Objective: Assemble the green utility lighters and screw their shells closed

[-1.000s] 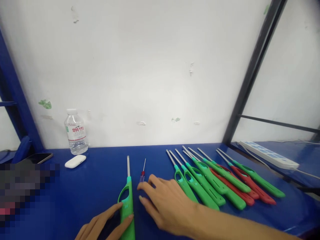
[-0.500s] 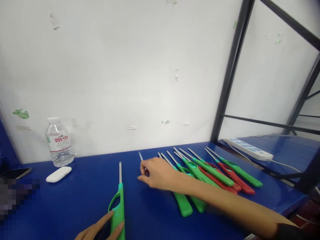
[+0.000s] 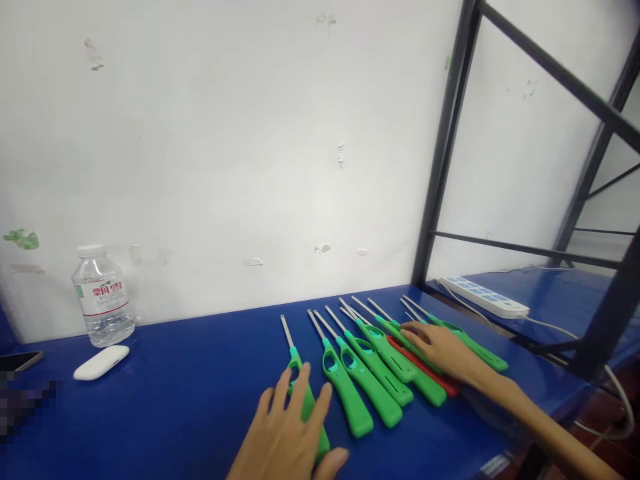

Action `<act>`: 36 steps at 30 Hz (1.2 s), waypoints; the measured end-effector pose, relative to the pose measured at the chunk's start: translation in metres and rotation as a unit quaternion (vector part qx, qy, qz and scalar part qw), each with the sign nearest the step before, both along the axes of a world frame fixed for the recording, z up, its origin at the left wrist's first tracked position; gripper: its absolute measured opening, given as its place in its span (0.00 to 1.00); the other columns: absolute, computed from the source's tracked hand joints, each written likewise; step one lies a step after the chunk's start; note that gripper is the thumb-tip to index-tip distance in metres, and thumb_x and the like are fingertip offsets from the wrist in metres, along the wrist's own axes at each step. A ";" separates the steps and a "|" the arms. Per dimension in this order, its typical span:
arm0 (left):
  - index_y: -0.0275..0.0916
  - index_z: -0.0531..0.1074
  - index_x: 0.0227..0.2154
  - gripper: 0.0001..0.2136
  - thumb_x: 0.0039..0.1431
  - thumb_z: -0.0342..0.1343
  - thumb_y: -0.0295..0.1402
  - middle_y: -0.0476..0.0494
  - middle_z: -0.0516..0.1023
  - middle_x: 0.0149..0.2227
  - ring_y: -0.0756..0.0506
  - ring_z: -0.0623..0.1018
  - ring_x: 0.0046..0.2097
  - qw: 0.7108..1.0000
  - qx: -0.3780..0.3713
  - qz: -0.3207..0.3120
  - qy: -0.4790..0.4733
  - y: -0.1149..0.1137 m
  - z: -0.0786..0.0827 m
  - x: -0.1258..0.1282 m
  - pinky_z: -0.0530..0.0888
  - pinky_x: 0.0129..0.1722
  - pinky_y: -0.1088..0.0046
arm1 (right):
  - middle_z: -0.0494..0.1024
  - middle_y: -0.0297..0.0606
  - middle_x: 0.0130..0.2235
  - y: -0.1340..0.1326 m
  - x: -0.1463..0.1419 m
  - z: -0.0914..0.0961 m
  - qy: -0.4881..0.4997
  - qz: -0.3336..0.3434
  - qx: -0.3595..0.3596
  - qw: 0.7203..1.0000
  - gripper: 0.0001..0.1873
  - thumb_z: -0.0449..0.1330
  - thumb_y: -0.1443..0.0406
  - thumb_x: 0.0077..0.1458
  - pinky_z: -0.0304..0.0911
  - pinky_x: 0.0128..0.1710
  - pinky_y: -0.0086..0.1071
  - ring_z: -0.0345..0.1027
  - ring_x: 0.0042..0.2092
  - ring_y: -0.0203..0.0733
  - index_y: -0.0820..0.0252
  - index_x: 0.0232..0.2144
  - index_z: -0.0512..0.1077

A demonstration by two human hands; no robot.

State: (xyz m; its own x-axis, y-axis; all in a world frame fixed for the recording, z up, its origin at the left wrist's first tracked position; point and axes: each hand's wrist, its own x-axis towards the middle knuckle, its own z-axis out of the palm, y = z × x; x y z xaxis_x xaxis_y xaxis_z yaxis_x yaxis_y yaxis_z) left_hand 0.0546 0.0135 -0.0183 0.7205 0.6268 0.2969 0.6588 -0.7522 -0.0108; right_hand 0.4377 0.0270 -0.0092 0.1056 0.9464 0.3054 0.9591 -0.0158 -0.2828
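My left hand [image 3: 287, 427] rests on a green gas lighter [image 3: 313, 407], its fingers spread out across the handle. The lighter's metal rod points toward the wall. Beside it several more green lighters [image 3: 355, 397] lie in a slanting row, some overlapping. At the right end of the row my right hand [image 3: 443, 350] is closed around a lighter whose handle is mostly hidden by the hand; a thin rod sticks out past the fingertips. Red lighters [image 3: 425, 365] show partly under the green ones, close to that hand. One green lighter [image 3: 480, 347] lies just beyond it.
On the blue table [image 3: 150, 413] stand a water bottle [image 3: 103, 297] and a white case [image 3: 101, 362] at the left, near a dark phone [image 3: 20, 361]. A black metal frame [image 3: 440, 153] rises at the right. Behind it lies a white power strip [image 3: 485, 297] with a cable.
My right hand has moved right with a red lighter, from the table's middle to the row's end. My left hand and its green lighter have moved right, beside the row, and its fingers have spread.
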 end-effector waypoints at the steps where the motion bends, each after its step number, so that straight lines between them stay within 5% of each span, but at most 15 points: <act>1: 0.42 0.71 0.71 0.30 0.74 0.57 0.52 0.22 0.69 0.72 0.15 0.71 0.70 1.000 -0.020 -0.016 0.001 0.001 0.008 0.017 0.79 0.58 0.31 | 0.87 0.44 0.52 0.001 -0.003 -0.005 0.000 0.008 -0.002 1.000 0.15 0.61 0.58 0.77 0.74 0.58 0.49 0.83 0.52 0.49 0.60 0.54 0.81; 6: 0.33 0.54 0.79 0.41 0.77 0.44 0.60 0.21 0.50 0.79 0.21 0.51 0.79 0.991 -0.103 -0.087 -0.012 0.012 0.017 0.106 0.62 0.74 0.36 | 0.85 0.43 0.54 0.007 -0.020 -0.019 -0.023 0.010 0.008 1.000 0.15 0.62 0.58 0.77 0.74 0.60 0.53 0.81 0.54 0.50 0.60 0.56 0.79; 8: 0.28 0.55 0.78 0.43 0.76 0.46 0.61 0.18 0.52 0.79 0.23 0.52 0.80 0.988 -0.126 -0.091 -0.016 0.017 0.010 0.131 0.60 0.76 0.39 | 0.83 0.44 0.56 0.008 -0.025 -0.024 -0.036 -0.004 0.016 0.999 0.16 0.63 0.58 0.76 0.74 0.60 0.54 0.80 0.56 0.51 0.59 0.58 0.77; 11: 0.40 0.61 0.75 0.36 0.74 0.59 0.54 0.29 0.59 0.78 0.26 0.62 0.77 0.988 -0.130 -0.074 -0.038 0.021 -0.001 0.149 0.64 0.73 0.34 | 0.83 0.44 0.56 0.004 -0.028 -0.028 -0.049 -0.027 0.020 0.998 0.16 0.63 0.58 0.76 0.75 0.58 0.53 0.80 0.55 0.51 0.59 0.59 0.76; 16: 0.43 0.69 0.69 0.26 0.74 0.63 0.45 0.34 0.67 0.74 0.29 0.71 0.71 0.991 -0.107 -0.056 -0.051 0.018 -0.006 0.143 0.70 0.68 0.37 | 0.83 0.43 0.53 -0.006 -0.039 -0.027 -0.065 -0.041 0.012 0.997 0.18 0.63 0.57 0.76 0.78 0.53 0.50 0.81 0.51 0.49 0.59 0.61 0.75; 24: 0.43 0.69 0.69 0.25 0.74 0.63 0.42 0.35 0.66 0.74 0.29 0.69 0.73 0.995 -0.096 -0.006 -0.023 0.007 -0.008 0.115 0.67 0.70 0.35 | 0.81 0.44 0.56 -0.002 -0.070 -0.024 -0.095 -0.054 -0.002 0.994 0.17 0.66 0.57 0.74 0.79 0.50 0.47 0.80 0.50 0.48 0.59 0.58 0.76; 31: 0.44 0.65 0.72 0.29 0.74 0.62 0.46 0.34 0.62 0.77 0.27 0.64 0.76 0.993 -0.119 0.007 -0.005 0.005 -0.011 0.108 0.62 0.73 0.32 | 0.80 0.45 0.58 -0.015 0.016 0.012 -0.097 -0.199 0.007 0.975 0.18 0.65 0.56 0.74 0.78 0.53 0.49 0.79 0.53 0.50 0.58 0.59 0.76; 36: 0.42 0.53 0.79 0.36 0.77 0.51 0.55 0.30 0.51 0.81 0.25 0.50 0.81 0.993 -0.117 -0.014 -0.017 0.001 -0.014 0.126 0.52 0.76 0.30 | 0.80 0.45 0.57 -0.033 0.062 -0.002 -0.100 -0.280 -0.062 0.953 0.18 0.66 0.56 0.73 0.78 0.52 0.49 0.79 0.52 0.50 0.60 0.58 0.76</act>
